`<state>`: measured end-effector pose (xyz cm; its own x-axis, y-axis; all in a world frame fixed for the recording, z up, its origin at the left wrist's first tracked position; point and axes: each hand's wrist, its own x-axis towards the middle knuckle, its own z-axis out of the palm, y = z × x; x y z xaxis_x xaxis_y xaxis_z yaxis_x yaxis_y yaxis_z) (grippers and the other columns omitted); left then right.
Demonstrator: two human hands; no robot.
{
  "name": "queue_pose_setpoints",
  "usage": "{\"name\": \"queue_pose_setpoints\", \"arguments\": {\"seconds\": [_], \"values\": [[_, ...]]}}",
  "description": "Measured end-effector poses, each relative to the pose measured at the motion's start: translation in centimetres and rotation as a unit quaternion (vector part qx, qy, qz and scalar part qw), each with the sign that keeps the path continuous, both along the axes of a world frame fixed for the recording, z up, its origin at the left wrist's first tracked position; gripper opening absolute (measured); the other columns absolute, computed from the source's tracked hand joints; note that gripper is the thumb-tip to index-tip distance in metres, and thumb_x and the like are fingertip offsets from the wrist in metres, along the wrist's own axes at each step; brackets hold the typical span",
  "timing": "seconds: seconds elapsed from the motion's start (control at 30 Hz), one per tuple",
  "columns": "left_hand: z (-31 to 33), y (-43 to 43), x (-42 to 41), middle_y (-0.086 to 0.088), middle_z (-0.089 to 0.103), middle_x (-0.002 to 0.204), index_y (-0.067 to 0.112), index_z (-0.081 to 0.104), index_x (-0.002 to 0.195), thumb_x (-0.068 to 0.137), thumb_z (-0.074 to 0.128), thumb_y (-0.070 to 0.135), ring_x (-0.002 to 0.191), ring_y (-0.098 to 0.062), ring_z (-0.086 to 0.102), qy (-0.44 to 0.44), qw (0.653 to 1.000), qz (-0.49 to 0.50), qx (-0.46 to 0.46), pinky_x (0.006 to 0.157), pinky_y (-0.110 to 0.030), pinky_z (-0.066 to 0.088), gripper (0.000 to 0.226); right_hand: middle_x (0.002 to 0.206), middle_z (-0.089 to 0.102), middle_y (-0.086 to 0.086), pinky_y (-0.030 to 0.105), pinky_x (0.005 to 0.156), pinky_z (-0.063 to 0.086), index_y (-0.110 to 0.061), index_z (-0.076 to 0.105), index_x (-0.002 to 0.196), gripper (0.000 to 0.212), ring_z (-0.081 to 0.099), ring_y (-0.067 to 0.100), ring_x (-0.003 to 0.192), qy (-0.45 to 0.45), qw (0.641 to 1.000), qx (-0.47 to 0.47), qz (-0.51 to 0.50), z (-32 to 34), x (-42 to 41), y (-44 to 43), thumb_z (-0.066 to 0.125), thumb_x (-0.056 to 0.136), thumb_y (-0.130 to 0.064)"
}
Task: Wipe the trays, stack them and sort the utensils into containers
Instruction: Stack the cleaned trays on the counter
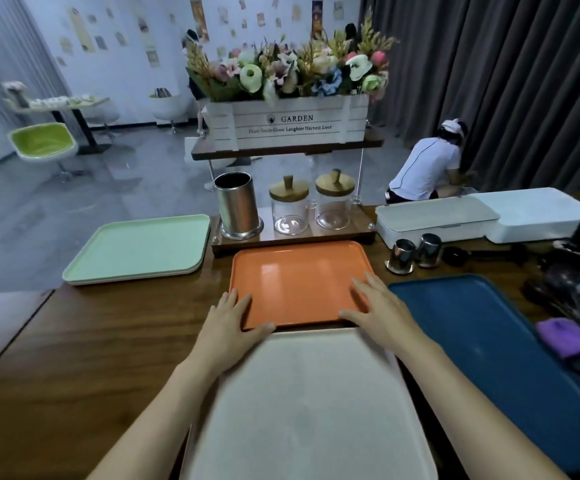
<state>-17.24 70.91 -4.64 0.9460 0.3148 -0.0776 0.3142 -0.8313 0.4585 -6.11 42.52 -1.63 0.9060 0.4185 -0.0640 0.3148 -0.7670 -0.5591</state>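
An orange tray (299, 275) lies on the wooden table (74, 341) in front of me. My left hand (229, 320) rests on its near left corner with straight fingers, thumb along the near rim. My right hand (378, 306) lies flat on its near right corner. A beige tray (309, 410) sits closest to me, under my forearms. A green tray (139, 247) lies on another pale tray at the far left. A dark blue tray (489, 341) lies to the right. A purple cloth (572, 341) and a pile of dark utensils (572, 292) sit at the right edge.
Behind the orange tray a wooden stand holds a steel cylinder (238, 206) and two lidded glass jars (290, 206). Two small steel cups (414, 251) and white boxes (437, 220) stand at the back right. A flower box (286, 121) sits on a shelf above. A person (427, 168) crouches beyond the table.
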Motion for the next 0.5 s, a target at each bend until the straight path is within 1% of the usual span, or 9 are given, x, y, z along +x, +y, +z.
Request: {"name": "queue_pose_setpoints", "arguments": {"seconds": [0.1,0.17,0.23,0.27,0.33,0.37,0.43,0.5], "values": [[0.2,0.4,-0.3,-0.003,0.008,0.172,0.025,0.021,0.163,0.079,0.051,0.086,0.158,-0.021,-0.001,0.009,1.0,0.019,0.001,0.127,-0.045,0.006,0.108,0.169,0.005,-0.002,0.047,0.122,0.015,-0.034,0.021,0.159,0.088,0.003,0.021,0.155,0.011,1.0,-0.017,0.008,0.4,0.4,-0.4,0.066,0.087,-0.059],[0.4,0.8,-0.6,-0.001,0.007,0.172,0.027,0.021,0.163,0.079,0.054,0.085,0.158,-0.019,-0.002,0.01,1.0,0.024,-0.015,0.127,-0.043,0.009,0.107,0.168,0.004,-0.001,0.046,0.123,0.006,-0.033,0.02,0.159,0.09,0.001,0.028,0.154,0.018,0.999,-0.031,0.017,0.9,0.3,-0.4,0.066,0.087,-0.059],[0.6,0.9,-0.8,0.002,0.006,0.172,0.03,0.024,0.162,0.08,0.06,0.08,0.158,-0.017,0.003,0.002,0.999,0.024,-0.034,0.127,-0.042,0.015,0.103,0.168,0.004,0.002,0.045,0.123,-0.001,-0.03,0.017,0.16,0.094,-0.002,0.028,0.154,0.021,0.998,-0.05,0.033,1.3,0.1,-0.3,0.066,0.086,-0.061],[0.8,0.9,-0.9,0.004,0.005,0.172,0.031,0.026,0.162,0.08,0.064,0.077,0.157,-0.017,0.009,-0.004,0.999,0.029,-0.044,0.125,-0.04,0.021,0.101,0.168,0.003,0.003,0.045,0.123,-0.003,-0.028,0.015,0.161,0.097,-0.002,0.028,0.154,0.026,0.997,-0.059,0.038,1.5,0.0,-0.2,0.066,0.086,-0.062],[1.1,0.8,-1.0,0.006,0.002,0.172,0.034,0.028,0.161,0.079,0.07,0.072,0.154,-0.02,0.023,-0.009,0.997,0.048,-0.064,0.118,-0.039,0.033,0.1,0.169,0.002,0.004,0.045,0.123,-0.004,-0.025,0.01,0.161,0.102,-0.002,0.029,0.154,0.033,0.996,-0.074,0.044,1.6,0.1,-0.1,0.066,0.085,-0.064],[1.2,0.8,-1.1,0.005,0.001,0.172,0.035,0.028,0.16,0.078,0.071,0.072,0.153,-0.022,0.026,-0.005,0.996,0.056,-0.071,0.116,-0.039,0.036,0.1,0.169,0.001,0.005,0.045,0.123,-0.004,-0.024,0.009,0.161,0.104,-0.002,0.029,0.154,0.036,0.995,-0.077,0.046,1.7,0.3,-0.1,0.066,0.084,-0.064],[1.5,0.8,-1.1,0.002,0.003,0.172,0.036,0.029,0.16,0.076,0.073,0.072,0.154,-0.025,0.025,0.007,0.995,0.061,-0.081,0.117,-0.04,0.035,0.102,0.169,-0.001,0.004,0.046,0.123,-0.003,-0.024,0.007,0.161,0.107,-0.003,0.03,0.154,0.044,0.995,-0.076,0.05,1.8,0.4,0.1,0.068,0.083,-0.063],[1.9,0.6,-1.0,0.001,0.009,0.171,0.033,0.033,0.159,0.076,0.075,0.069,0.154,-0.024,0.025,0.009,0.994,0.06,-0.086,0.117,-0.039,0.033,0.1,0.169,-0.002,0.004,0.046,0.123,-0.002,-0.023,0.007,0.161,0.108,-0.003,0.03,0.154,0.046,0.995,-0.073,0.051,1.8,0.4,0.3,0.069,0.083,-0.063]]}}
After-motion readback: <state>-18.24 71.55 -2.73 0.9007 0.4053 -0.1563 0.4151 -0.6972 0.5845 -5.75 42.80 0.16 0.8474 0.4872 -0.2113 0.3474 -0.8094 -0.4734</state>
